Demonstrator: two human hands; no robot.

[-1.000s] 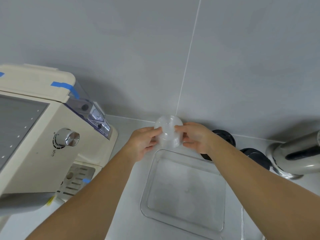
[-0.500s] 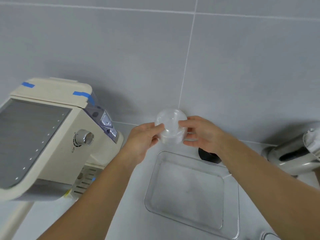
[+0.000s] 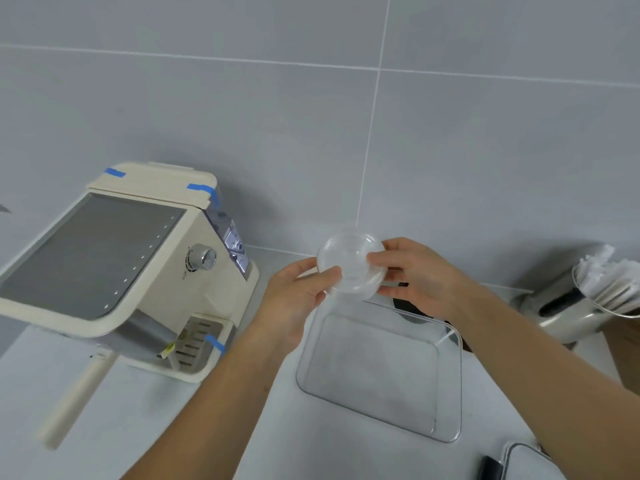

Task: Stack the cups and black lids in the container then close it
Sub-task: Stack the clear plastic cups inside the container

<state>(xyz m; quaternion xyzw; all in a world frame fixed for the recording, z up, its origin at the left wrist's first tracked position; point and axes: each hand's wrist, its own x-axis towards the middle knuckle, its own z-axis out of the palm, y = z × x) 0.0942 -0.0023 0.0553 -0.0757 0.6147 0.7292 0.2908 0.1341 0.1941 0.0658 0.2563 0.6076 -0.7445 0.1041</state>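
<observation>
coffee machine left of container.

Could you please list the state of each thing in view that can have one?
clear cup: held above the container, base toward the camera
left hand: gripping the cup
right hand: gripping the cup
container: open, nothing inside
black lid: on the counter behind the container, mostly hidden

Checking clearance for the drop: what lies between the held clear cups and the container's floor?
Nothing shows in the head view: the cups, pinched by left hand and right hand, hang above the empty container.
</observation>
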